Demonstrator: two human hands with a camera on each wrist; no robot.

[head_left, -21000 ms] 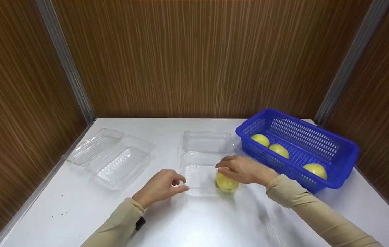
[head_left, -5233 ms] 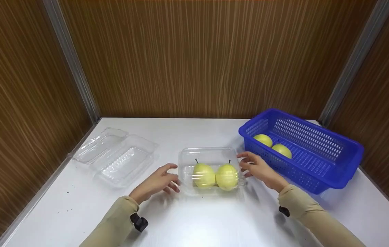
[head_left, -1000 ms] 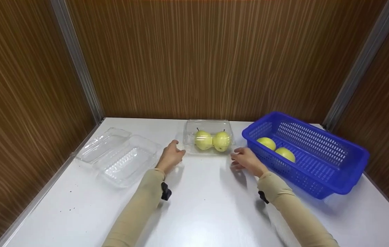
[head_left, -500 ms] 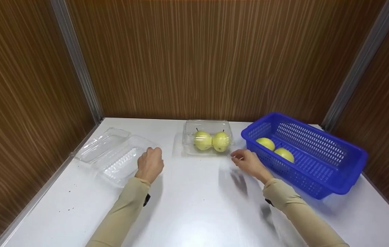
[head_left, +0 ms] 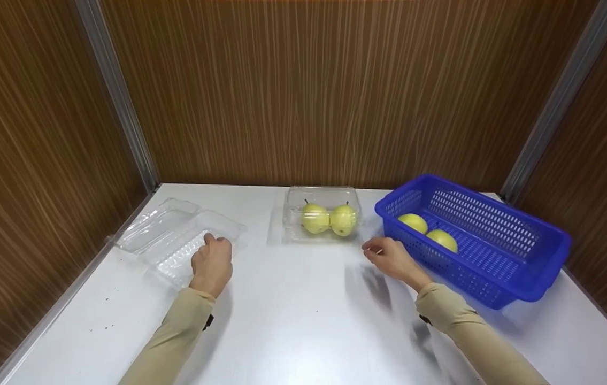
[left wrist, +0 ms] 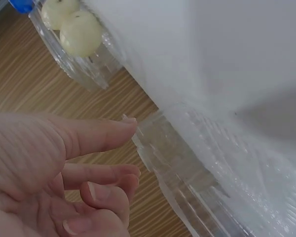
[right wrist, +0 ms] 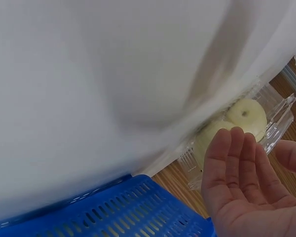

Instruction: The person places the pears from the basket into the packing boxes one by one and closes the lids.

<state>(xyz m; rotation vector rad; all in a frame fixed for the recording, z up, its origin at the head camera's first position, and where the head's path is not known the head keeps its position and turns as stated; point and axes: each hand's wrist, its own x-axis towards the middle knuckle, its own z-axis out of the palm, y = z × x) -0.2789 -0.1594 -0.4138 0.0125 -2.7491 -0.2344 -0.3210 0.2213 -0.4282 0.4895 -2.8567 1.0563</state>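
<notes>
Over a white table [head_left: 303,331], the left hand [head_left: 212,266], thumb apart from bent fingers, holds nothing at an unfolded clear clamshell [head_left: 175,252]; the right hand [head_left: 395,263] (relaxed, gripping nothing) hangs beside a basket [head_left: 482,211] of pears [head_left: 443,241].

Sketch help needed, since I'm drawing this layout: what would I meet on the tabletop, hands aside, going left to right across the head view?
Open clear container → closed clear container with two yellow fruits inside → blue basket holding two more yellow fruits.
</notes>
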